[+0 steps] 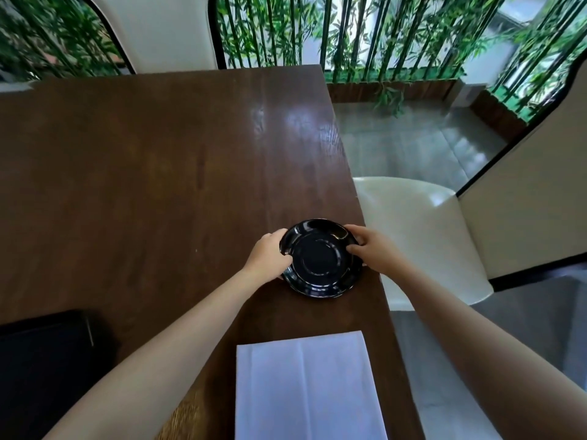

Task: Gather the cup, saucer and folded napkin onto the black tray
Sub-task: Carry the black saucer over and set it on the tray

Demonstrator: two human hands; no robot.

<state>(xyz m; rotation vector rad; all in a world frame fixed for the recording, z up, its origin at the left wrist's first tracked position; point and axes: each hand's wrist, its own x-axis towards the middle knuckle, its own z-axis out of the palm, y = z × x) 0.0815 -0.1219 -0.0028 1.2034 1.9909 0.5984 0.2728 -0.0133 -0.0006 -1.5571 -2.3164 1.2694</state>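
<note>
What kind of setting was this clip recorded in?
Probably a café or restaurant dining area. A long dark wooden table has white upholstered chairs beside it, and a bamboo planter screen divides the room. Both hands hold a black saucer near a folded napkin.

1. Left hand (268, 254): closed on the left rim of the saucer (320, 258), thumb on top, forearm bare and stretched forward.
2. Right hand (370, 249): closed on the opposite rim, fingers curled over the edge, forearm bare.
</note>
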